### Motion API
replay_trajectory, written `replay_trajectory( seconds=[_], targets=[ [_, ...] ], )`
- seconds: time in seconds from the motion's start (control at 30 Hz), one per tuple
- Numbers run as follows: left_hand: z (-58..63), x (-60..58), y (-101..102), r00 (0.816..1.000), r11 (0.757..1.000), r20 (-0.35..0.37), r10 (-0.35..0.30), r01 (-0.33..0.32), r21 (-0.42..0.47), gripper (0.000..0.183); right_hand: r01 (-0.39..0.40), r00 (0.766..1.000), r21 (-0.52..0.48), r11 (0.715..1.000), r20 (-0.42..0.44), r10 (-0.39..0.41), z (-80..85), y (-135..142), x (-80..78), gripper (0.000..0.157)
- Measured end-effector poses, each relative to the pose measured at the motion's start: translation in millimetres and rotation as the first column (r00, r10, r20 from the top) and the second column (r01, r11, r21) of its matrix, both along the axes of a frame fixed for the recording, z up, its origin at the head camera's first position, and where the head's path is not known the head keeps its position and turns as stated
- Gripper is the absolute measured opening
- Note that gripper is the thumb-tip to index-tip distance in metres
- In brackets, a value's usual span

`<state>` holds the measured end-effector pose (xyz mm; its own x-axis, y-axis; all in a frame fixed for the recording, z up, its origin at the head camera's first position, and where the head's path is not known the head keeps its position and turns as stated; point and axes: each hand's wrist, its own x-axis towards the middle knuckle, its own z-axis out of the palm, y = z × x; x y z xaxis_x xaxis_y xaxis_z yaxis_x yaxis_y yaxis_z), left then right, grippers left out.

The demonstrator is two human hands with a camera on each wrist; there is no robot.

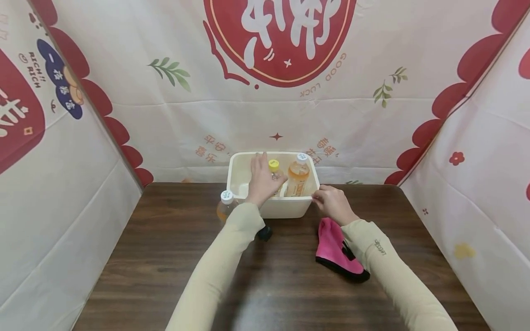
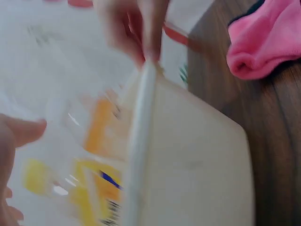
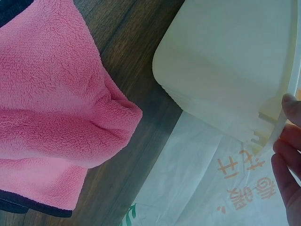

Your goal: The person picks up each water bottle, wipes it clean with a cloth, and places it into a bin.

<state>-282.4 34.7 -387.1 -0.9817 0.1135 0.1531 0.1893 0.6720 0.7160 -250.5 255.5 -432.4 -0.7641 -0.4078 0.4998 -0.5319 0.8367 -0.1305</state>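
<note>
A white plastic bin (image 1: 285, 209) stands at the back of the table. Inside it are a bottle with a yellow cap (image 1: 273, 164) and, to its right, a white-capped bottle of orange drink (image 1: 298, 174). My left hand (image 1: 263, 181) is over the bin beside the yellow-capped bottle, thumb and fingers spread apart, and partly hides that bottle. In the left wrist view its thumb (image 2: 23, 132) shows a gap from the blurred bottles. At the front right corner, my right hand (image 1: 331, 202) pinches the bin's rim between thumb and fingers.
Another white-capped bottle (image 1: 226, 204) stands left of the bin, partly behind my left sleeve. A small black object (image 1: 264, 232) shows beside that sleeve. A pink cloth with black edging (image 1: 335, 246) lies under my right wrist. Printed fabric walls (image 1: 273, 119) surround the brown table (image 1: 165, 257).
</note>
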Motion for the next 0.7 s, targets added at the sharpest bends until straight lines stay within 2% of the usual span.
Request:
replay_trajectory(
  seconds=[0.07, 0.17, 0.27, 0.37, 0.47, 0.57, 0.63, 0.7],
  targets=[
    [14.0, 15.1, -1, 0.999, 0.999, -0.049, -0.02, 0.018, -0.032, 0.09, 0.001, 1.0, -0.002, 1.0, -0.002, -0.001, -1.4, 0, -0.4, 0.007],
    [38.3, 44.4, -6, 0.988, 0.996, -0.141, -0.064, 0.055, -0.064, 0.084, -0.002, 1.0, -0.006, 1.0, -0.006, 0.002, -2.1, 0, -0.6, 0.007],
    [60.3, 75.5, -20, 0.965, 0.994, -0.239, -0.107, 0.097, -0.052, 0.075, -0.007, 1.0, -0.012, 1.0, -0.015, 0.007, -1.3, 0, -0.7, 0.007],
    [73.6, 99.1, -43, 0.939, 0.993, -0.322, -0.122, 0.117, -0.033, 0.068, -0.012, 1.0, -0.014, 1.0, -0.024, 0.011, -0.5, 0, -1.3, 0.007],
    [75.6, 111.1, -71, 0.918, 0.994, -0.383, -0.106, 0.097, -0.043, 0.062, -0.011, 1.0, -0.012, 1.0, -0.025, 0.011, -1.1, 0, -2.3, 0.007],
    [67.3, 113.4, -99, 0.901, 0.997, -0.426, -0.075, 0.075, -0.016, 0.052, -0.011, 1.0, -0.009, 1.0, -0.025, 0.011, -2.0, 0, -2.7, 0.007],
    [57.9, 112.3, -114, 0.903, 0.997, -0.426, -0.057, 0.073, 0.021, 0.045, -0.013, 1.0, -0.012, 1.0, -0.026, 0.013, -2.8, 0, -2.5, 0.008],
    [46.4, 110.0, -127, 0.915, 0.996, -0.399, -0.055, 0.078, 0.042, 0.044, -0.015, 1.0, -0.016, 1.0, -0.026, 0.014, -3.1, 0, -1.8, 0.008]
  ],
)
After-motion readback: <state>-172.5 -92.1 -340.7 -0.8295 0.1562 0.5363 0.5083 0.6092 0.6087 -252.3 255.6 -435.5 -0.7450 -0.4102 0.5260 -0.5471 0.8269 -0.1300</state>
